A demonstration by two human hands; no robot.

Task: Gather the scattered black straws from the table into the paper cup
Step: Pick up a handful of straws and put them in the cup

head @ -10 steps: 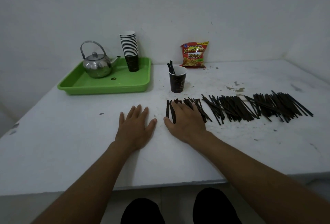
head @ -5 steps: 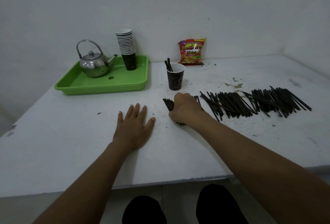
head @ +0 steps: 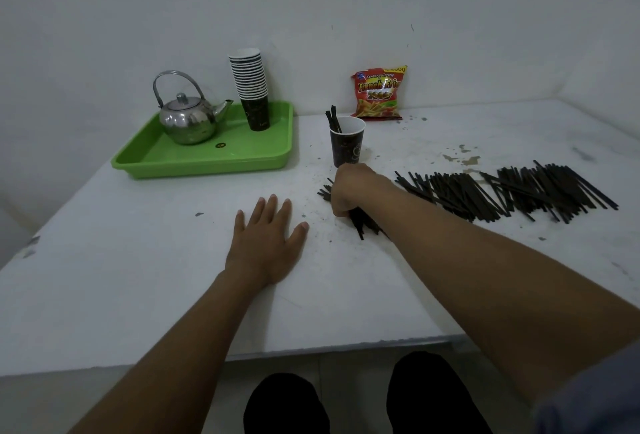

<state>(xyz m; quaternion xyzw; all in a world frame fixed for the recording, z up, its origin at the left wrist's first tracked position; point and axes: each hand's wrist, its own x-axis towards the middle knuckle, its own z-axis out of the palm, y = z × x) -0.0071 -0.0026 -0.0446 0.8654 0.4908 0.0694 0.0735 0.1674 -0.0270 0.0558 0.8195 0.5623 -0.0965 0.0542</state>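
A dark paper cup [head: 347, 144] stands upright mid-table with a few black straws [head: 334, 118] sticking out of it. Just in front of the cup, my right hand [head: 356, 189] is closed around a bundle of black straws [head: 362, 222], whose ends poke out on both sides of the fist. A long row of loose black straws [head: 512, 193] lies on the white table [head: 138, 260] to the right. My left hand [head: 266, 243] rests flat on the table, fingers spread, holding nothing.
A green tray [head: 207, 160] at the back left carries a steel kettle [head: 188, 115] and a stack of paper cups [head: 251, 89]. A red snack bag [head: 379, 92] leans on the back wall. The table's front edge runs near my knees.
My right hand went from lying flat over the leftmost straws to closing around them as a bundle. The left hand stayed flat in place.
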